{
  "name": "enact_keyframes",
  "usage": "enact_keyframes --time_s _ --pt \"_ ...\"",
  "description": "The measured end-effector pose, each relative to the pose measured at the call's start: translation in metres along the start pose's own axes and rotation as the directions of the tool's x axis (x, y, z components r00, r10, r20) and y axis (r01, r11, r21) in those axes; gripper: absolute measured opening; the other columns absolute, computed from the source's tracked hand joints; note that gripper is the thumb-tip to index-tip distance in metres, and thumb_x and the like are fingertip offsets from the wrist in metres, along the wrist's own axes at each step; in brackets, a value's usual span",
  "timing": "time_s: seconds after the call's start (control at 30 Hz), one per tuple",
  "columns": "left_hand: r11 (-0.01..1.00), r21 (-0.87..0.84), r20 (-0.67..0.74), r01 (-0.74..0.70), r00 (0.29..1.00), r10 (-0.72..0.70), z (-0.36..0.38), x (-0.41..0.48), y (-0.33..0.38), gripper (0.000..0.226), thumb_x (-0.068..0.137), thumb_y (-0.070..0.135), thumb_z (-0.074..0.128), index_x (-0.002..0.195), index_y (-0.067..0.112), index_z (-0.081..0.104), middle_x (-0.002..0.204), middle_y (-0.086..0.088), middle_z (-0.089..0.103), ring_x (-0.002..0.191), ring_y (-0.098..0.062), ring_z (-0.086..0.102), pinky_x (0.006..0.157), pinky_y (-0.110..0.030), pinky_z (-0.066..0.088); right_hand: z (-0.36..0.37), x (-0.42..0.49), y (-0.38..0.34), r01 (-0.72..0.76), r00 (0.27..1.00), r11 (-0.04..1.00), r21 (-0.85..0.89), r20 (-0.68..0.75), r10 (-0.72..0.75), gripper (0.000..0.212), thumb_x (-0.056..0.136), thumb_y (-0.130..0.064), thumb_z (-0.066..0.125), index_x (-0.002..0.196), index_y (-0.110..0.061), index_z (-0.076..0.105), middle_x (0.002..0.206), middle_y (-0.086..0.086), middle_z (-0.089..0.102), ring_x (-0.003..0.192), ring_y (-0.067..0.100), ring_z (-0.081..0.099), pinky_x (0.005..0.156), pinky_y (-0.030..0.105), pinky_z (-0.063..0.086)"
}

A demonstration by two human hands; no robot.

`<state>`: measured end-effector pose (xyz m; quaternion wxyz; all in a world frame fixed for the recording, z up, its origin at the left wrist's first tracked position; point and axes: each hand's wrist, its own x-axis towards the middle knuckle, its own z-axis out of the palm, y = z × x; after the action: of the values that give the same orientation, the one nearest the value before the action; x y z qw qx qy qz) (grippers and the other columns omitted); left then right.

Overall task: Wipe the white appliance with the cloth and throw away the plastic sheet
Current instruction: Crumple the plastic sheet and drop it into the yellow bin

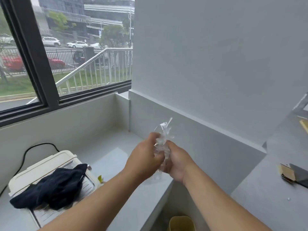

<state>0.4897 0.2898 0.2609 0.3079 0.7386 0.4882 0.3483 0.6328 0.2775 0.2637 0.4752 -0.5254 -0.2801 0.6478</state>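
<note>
While I crumple the plastic sheet (162, 144) small enough to bin, both hands meet above the table (106, 157): left hand (146, 157) and right hand (176, 164) have fingers (155, 136) clenched around it. Left of my fingers, the cloth (50, 187) rests on the white appliance (41, 165); a yellow bin (182, 223) sits below them.

Pale grey walls (216, 55), dark-framed window (33, 55) (daylight, street outside), grey counter (106, 147).

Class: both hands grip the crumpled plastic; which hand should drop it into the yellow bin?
Probably the right hand: the yellow bin lies below its forearm, while the left hand is nearer the appliance side.
</note>
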Motion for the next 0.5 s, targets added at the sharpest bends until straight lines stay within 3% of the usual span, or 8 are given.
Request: enact_keyframes --time_s 0.07,0.17,0.2,0.27,0.33,0.4,0.43,0.5 --pt "0.993 0.096 0.059 -0.065 0.996 0.06 0.013 0.004 0.009 0.051 0.078 0.054 0.063 0.127 0.056 0.047 0.124 0.026 0.059 0.116 -0.001 0.054 0.088 -0.027 0.049 -0.021 0.002 -0.009 0.103 0.99 0.995 -0.001 -0.101 -0.103 0.017 0.102 -0.02 0.055 0.108 -0.018 0.071 0.095 0.008 0.078 0.073 0.024 0.072 0.059 0.033 0.055" --pt "0.983 0.177 0.113 -0.051 0.993 0.031 0.034 0.013 0.025 0.07 0.074 0.086 0.059 0.137 0.061 0.043 0.134 0.025 0.043 0.127 0.002 0.038 0.096 -0.026 0.041 -0.056 0.0 -0.024 0.206 0.962 0.975 0.079 -0.201 -0.186 0.015 0.097 -0.006 0.06 0.096 -0.019 0.067 0.083 0.008 0.076 0.063 0.022 0.069 0.052 0.029 0.052" --pt "0.991 0.13 0.151 0.016 0.988 -0.036 0.042 0.016 0.034 0.073 0.071 0.094 0.055 0.135 0.062 0.044 0.134 0.022 0.045 0.128 -0.001 0.043 0.098 -0.028 0.045 -0.069 0.0 -0.028 0.242 0.947 0.965 0.1 -0.239 -0.213 0.02 0.095 -0.002 0.06 0.092 -0.021 0.067 0.08 0.008 0.074 0.061 0.022 0.068 0.051 0.029 0.052" --pt "0.95 -0.134 0.309 0.282 0.923 -0.23 0.057 0.024 0.053 0.076 0.063 0.104 0.046 0.125 0.062 0.055 0.131 0.013 0.061 0.12 -0.015 0.064 0.095 -0.041 0.059 -0.093 0.003 -0.036 0.336 0.903 0.939 0.072 -0.309 -0.299 0.028 0.09 0.0 0.058 0.083 -0.026 0.068 0.081 0.007 0.073 0.063 0.022 0.067 0.055 0.033 0.054" --pt "0.704 -0.413 0.552 0.578 0.773 -0.312 0.075 0.033 0.068 0.079 0.065 0.106 0.039 0.115 0.055 0.071 0.115 0.004 0.078 0.104 -0.031 0.077 0.085 -0.049 0.064 -0.114 0.005 -0.041 0.437 0.836 0.895 -0.085 -0.328 -0.439 0.031 0.086 -0.004 0.056 0.077 -0.03 0.07 0.079 -0.002 0.069 0.066 0.016 0.064 0.062 0.035 0.055" --pt "0.513 -0.548 0.67 0.661 0.714 -0.204 0.093 0.047 0.077 0.095 0.071 0.104 0.036 0.123 0.034 0.076 0.112 -0.011 0.078 0.098 -0.037 0.075 0.088 -0.048 0.062 -0.134 0.006 -0.044 0.515 0.755 0.787 -0.34 -0.256 -0.604 0.028 0.087 -0.009 0.058 0.079 -0.033 0.069 0.075 -0.01 0.068 0.067 0.009 0.062 0.067 0.024 0.053" --pt "0.487 -0.571 0.681 0.661 0.713 -0.167 0.103 0.053 0.083 0.1 0.073 0.103 0.037 0.129 0.029 0.074 0.114 -0.014 0.075 0.097 -0.036 0.071 0.09 -0.046 0.061 -0.145 0.007 -0.045 0.539 0.708 0.699 -0.47 -0.195 -0.678 0.025 0.087 -0.012 0.058 0.08 -0.034 0.067 0.077 -0.01 0.069 0.068 0.006 0.061 0.067 0.017 0.049" --pt "0.523 -0.565 0.663 0.639 0.728 -0.173 0.124 0.065 0.094 0.095 0.076 0.099 0.043 0.131 0.027 0.072 0.114 -0.01 0.073 0.095 -0.03 0.068 0.086 -0.039 0.059 -0.168 0.01 -0.044 0.538 0.618 0.473 -0.697 -0.055 -0.784 0.018 0.085 -0.015 0.056 0.079 -0.033 0.059 0.081 -0.009 0.061 0.074 0.007 0.058 0.066 0.014 0.043"
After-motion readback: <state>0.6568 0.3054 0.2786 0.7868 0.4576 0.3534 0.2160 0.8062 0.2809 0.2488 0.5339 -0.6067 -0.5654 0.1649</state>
